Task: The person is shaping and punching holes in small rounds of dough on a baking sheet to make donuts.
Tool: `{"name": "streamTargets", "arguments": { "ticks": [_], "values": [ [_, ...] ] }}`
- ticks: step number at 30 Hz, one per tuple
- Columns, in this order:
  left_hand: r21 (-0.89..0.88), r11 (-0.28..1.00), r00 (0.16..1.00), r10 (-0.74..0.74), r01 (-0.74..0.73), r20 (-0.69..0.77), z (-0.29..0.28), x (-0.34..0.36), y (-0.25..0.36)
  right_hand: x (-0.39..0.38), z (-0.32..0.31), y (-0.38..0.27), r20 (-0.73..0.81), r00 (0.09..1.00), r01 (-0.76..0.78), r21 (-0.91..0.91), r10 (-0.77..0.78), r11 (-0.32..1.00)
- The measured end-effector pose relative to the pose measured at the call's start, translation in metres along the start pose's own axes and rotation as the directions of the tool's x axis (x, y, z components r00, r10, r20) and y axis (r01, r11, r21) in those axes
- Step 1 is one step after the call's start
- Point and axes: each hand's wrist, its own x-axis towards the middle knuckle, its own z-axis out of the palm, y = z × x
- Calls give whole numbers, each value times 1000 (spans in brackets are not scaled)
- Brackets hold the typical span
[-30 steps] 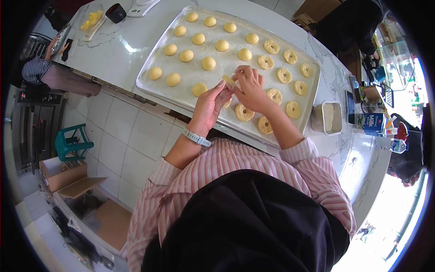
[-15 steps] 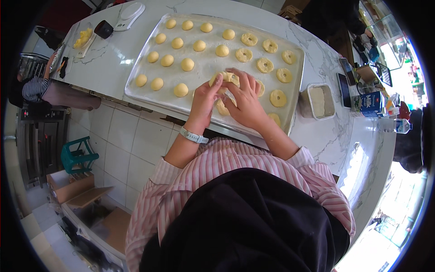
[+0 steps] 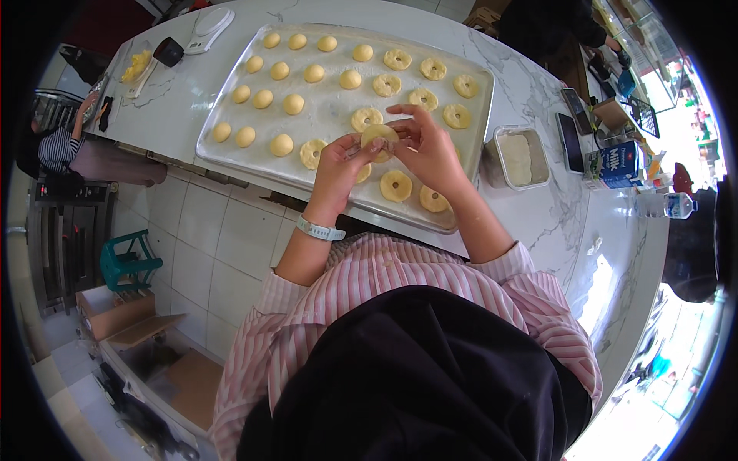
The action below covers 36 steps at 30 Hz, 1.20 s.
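My left hand (image 3: 338, 169) pinches a pale yellow piece of dough (image 3: 378, 135) in the air over the metal tray (image 3: 332, 115). My right hand (image 3: 429, 154) grips the same piece from the other side, index finger raised and curved. The tray is floured and bears several smooth dough balls (image 3: 280, 144) on the left and several flattened dough rings (image 3: 396, 185) with holes on the right and near the front. Some rings are partly hidden under my hands and forearms.
A metal container of flour (image 3: 496, 172), phones (image 3: 570, 146), a milk carton (image 3: 615, 165) and bottle (image 3: 665, 205) stand right. Back left: scales (image 3: 207, 31), black cup (image 3: 168, 51). Co-workers are at far left (image 3: 61, 146) and back right (image 3: 553, 27). A green stool (image 3: 127, 261) stands on the floor.
The view has shifted, so the tray sits further left in the picture. The dough piece between my hands is lifted and more visible, and my right index finger has risen off it.
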Motion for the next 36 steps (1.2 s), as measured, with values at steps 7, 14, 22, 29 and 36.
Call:
{"name": "streamTargets", "arguments": {
  "ticks": [7, 14, 22, 29, 36],
  "values": [
    [-288, 954, 994, 57, -83, -96, 17, -19, -14, -15, -7, 6, 2, 998, 57, 46, -57, 997],
    [-296, 947, 980, 70, -124, -188, 11, -33, -11, -16, -5, 2, 110, 992, -77, 130, 63, 989],
    [-266, 959, 984, 57, -101, -168, 10, -31, -4, -15, -9, 2, 138, 990, -73, 229, 42, 971],
    [-289, 957, 990, -20, -21, -137, 21, -27, -13, -20, -24, 5, 179, 982, -97, 181, 65, 979],
    [-248, 968, 998, -54, 47, -22, 31, -16, -12, -21, -37, 7, 188, 982, -25, 241, -22, 970]
  ]
}}
